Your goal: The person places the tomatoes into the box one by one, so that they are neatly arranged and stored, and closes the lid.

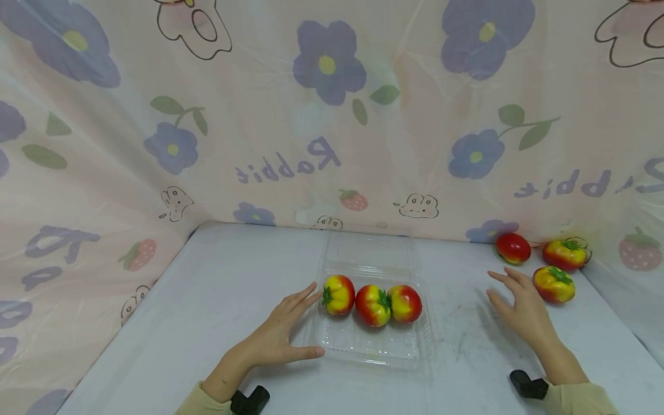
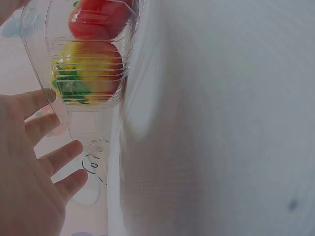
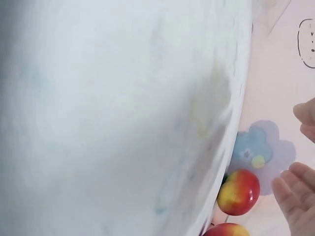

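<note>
A clear plastic container (image 1: 363,346) with its lid folded back holds three red-yellow fruits, one on the left (image 1: 339,295), one in the middle (image 1: 373,305) and one on the right (image 1: 405,304). My left hand (image 1: 282,331) is at the container's left edge, fingers spread; in the left wrist view the fingers of that hand (image 2: 29,162) reach the clear wall beside a fruit (image 2: 88,73). Over the table at the right, my right hand (image 1: 524,308) has its fingers extended with nothing held, just left of a fruit (image 1: 554,285).
Behind the right hand lie a red fruit (image 1: 513,248) and a red-yellow fruit (image 1: 564,255), near the table's back right corner. A patterned curtain (image 1: 384,144) hangs along the back and both sides of the white table (image 1: 218,276).
</note>
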